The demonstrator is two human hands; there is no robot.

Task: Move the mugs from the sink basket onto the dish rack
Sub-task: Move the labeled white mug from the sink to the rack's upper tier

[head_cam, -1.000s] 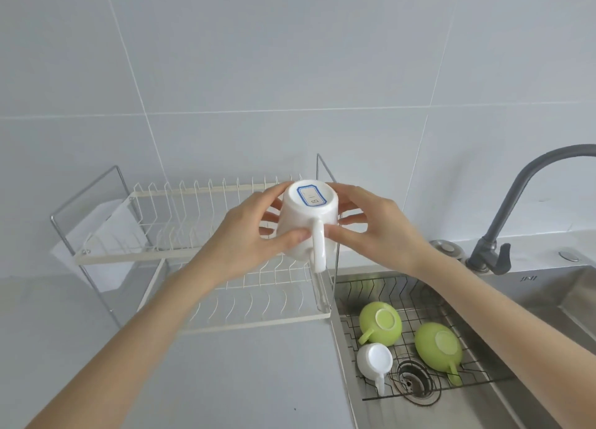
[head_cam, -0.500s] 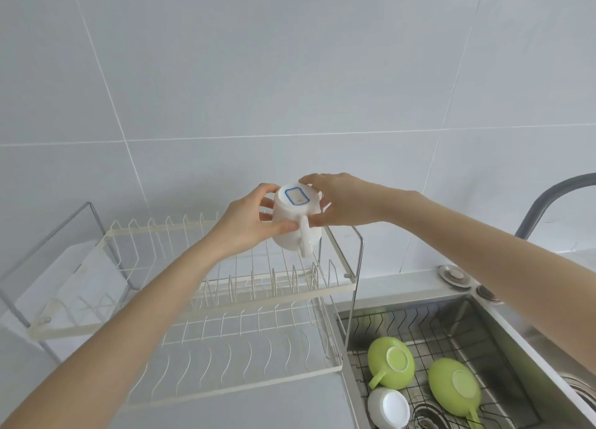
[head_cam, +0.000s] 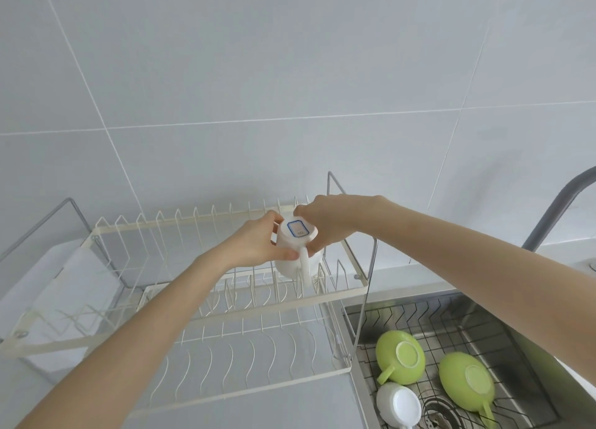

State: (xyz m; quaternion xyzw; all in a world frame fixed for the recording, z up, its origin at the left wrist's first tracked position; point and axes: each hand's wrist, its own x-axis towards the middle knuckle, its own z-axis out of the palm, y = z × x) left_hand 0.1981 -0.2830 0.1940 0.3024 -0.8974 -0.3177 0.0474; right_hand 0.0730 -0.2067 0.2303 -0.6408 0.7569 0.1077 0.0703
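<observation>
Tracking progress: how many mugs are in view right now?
4. One white mug, upside down, held by the left hand and right hand over the dish rack's upper tier. Three in the sink basket: two green, one white. Others may lie out of frame.

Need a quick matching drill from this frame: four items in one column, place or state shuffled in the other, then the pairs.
1. white mug
2. green mugs
3. small white mug
4. lower tier

A. bare wires, nothing on them
B. upside down in sink basket, handles out
C. held by both hands at rack's upper tier
D. upside down in basket beside the drain

Pairs: 1-C, 2-B, 3-D, 4-A
</observation>
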